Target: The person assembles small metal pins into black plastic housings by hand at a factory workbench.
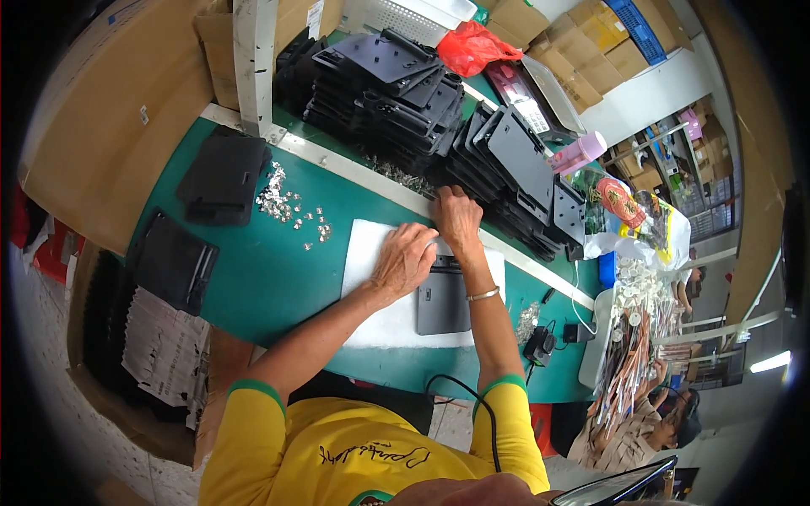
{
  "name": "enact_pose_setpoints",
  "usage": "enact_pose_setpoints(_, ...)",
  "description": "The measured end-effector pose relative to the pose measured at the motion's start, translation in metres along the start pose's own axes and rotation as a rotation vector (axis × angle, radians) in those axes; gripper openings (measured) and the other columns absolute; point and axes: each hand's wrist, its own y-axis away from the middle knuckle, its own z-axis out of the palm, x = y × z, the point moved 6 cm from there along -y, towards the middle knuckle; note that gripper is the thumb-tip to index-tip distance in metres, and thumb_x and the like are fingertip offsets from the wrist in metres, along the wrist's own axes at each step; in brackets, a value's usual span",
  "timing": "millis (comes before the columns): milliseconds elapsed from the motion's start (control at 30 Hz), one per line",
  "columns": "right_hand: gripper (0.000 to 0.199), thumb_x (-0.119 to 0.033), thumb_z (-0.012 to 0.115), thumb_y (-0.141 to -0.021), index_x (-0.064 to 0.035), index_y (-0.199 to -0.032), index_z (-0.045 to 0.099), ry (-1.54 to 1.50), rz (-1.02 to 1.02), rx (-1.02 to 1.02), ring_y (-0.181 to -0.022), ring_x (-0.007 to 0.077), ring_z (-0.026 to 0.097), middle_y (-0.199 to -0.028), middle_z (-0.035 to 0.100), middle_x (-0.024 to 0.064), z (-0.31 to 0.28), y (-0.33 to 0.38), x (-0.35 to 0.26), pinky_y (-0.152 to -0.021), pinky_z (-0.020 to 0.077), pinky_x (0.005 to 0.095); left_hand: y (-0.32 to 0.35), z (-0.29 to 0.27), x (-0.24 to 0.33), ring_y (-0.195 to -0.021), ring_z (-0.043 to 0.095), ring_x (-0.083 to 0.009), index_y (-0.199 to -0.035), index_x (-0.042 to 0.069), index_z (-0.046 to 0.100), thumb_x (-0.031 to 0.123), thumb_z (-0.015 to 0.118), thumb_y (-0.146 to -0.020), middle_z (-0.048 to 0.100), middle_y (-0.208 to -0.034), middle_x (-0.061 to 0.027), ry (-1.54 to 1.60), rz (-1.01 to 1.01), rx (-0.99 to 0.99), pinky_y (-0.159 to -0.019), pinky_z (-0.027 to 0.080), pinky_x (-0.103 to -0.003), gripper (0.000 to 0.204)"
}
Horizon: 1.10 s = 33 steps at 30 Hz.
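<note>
A dark grey plastic panel [443, 309] lies on a white foam sheet [371, 315] in front of me. My left hand [407, 260] rests by the panel's far left corner, fingers bent and drawn together; what they hold, if anything, is hidden. Beyond the panel, my right hand [458, 218] reaches to the white rail [337, 172], its fingers curled down beside a strip of small metal pieces [396, 175]. Its fingertips are out of sight. My right forearm, with a bracelet, covers the panel's right edge.
Tall stacks of black panels [380, 101] stand behind the rail, with more panels [506, 169] leaning at the right. Shiny small metal parts [274, 198] lie scattered left on the green table [278, 287]. Near right are a black adapter [540, 344] and cables. Another person [629, 434] sits at far right.
</note>
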Motion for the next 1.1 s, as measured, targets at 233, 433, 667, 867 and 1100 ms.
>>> enact_pose_setpoints(233, 0.009, -0.008, 0.067, -0.082, -0.0011, -0.087, 0.069, -0.739, 0.2, 0.211, -0.054, 0.0159, 0.057, -0.075, 0.065, 0.0091, -0.062, 0.049, -0.003, -0.053, 0.0447, 0.0291, -0.005, -0.017, 0.007, -0.088, 0.06, -0.032, -0.113, -0.001, 0.056, 0.002, 0.057, -0.085, 0.06, -0.101, -0.015, 0.16, -0.019, 0.157, -0.076, 0.05, -0.04, 0.029)
enact_pose_setpoints(433, 0.007, -0.003, 0.068, -0.08, -0.0007, -0.087, 0.067, -0.759, 0.15, 0.299, -0.055, 0.0153, 0.058, -0.077, 0.065, 0.0089, -0.088, 0.096, -0.011, -0.051, 0.0457, 0.0271, -0.009, -0.012, 0.013, -0.079, 0.065, -0.0147, -0.109, 0.0, 0.062, 0.003, 0.06, -0.089, 0.065, -0.092, -0.0105, 0.503, -0.054, 0.065, -0.065, 0.054, -0.026, 0.02)
enact_pose_setpoints(667, 0.007, -0.001, 0.066, -0.082, -0.0004, -0.089, 0.066, -0.728, 0.087, 0.322, -0.055, 0.0114, 0.055, -0.078, 0.066, 0.0052, -0.101, 0.124, -0.021, -0.049, 0.0431, 0.0244, -0.002, 0.005, 0.006, -0.068, 0.062, -0.0098, -0.101, 0.0, 0.062, 0.001, 0.059, -0.09, 0.066, -0.077, -0.0038, 0.781, -0.273, -0.138, -0.06, 0.052, -0.024, 0.011)
enact_pose_setpoints(867, 0.013, -0.01, 0.061, -0.091, 0.0005, -0.09, 0.069, -1.228, 0.519, 0.044, -0.061, 0.0016, 0.043, -0.071, 0.059, -0.0056, -0.08, 0.14, 0.006, -0.054, 0.0359, 0.0188, 0.0, 0.008, 0.022, -0.066, 0.061, -0.0106, -0.097, 0.0, 0.062, 0.001, 0.057, -0.091, 0.06, -0.083, -0.0046, 0.744, -0.138, -0.233, -0.058, 0.052, -0.023, 0.008)
enact_pose_setpoints(1100, 0.016, -0.012, 0.063, -0.087, 0.002, -0.081, 0.067, -1.012, 0.456, -0.04, -0.058, 0.0024, 0.042, -0.062, 0.053, -0.004, -0.087, 0.147, 0.002, -0.052, 0.0358, 0.0212, 0.009, 0.014, 0.029, -0.067, 0.061, -0.0114, -0.094, -0.001, 0.06, 0.0, 0.055, -0.092, 0.053, -0.084, -0.0047, 0.685, -0.074, -0.291, -0.059, 0.054, -0.024, 0.006)
